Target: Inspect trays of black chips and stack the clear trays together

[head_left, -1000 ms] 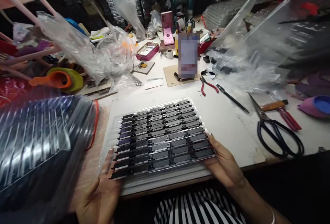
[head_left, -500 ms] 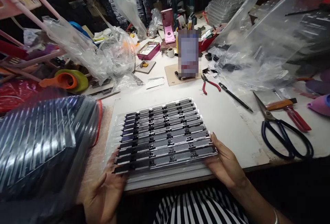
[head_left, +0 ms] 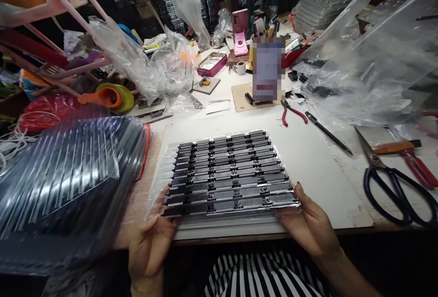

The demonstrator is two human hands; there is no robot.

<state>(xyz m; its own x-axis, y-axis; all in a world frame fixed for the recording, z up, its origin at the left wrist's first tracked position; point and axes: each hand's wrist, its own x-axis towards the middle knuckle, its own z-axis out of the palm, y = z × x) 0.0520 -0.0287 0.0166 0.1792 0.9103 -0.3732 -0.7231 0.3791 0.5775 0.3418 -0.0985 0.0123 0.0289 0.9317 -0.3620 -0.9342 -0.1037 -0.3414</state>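
Observation:
Between my two hands is a clear plastic tray (head_left: 158,169) filled with rows of black toothed strips (head_left: 236,182) that look like small connectors or combs. My left hand (head_left: 152,242) grips its near left corner, the fingers passing beneath and the thumb at the edge. At the near right corner my right hand (head_left: 310,221) holds it in the same way, thumb on the rim. Most of the fingers are hidden under the tray. Below it lies a white board (head_left: 308,160) on the table.
A stack of similar filled trays (head_left: 68,174) stands at the left. Scissors (head_left: 379,174), a pen (head_left: 328,132) and red-handled pliers (head_left: 292,110) lie to the right. A phone on a stand (head_left: 268,71) is behind. Loose plastic bags (head_left: 369,73) bulge at the back right.
The whole scene has shifted right in view as the camera turned left. Both hands still hold the tray, which sits about the same over the white board.

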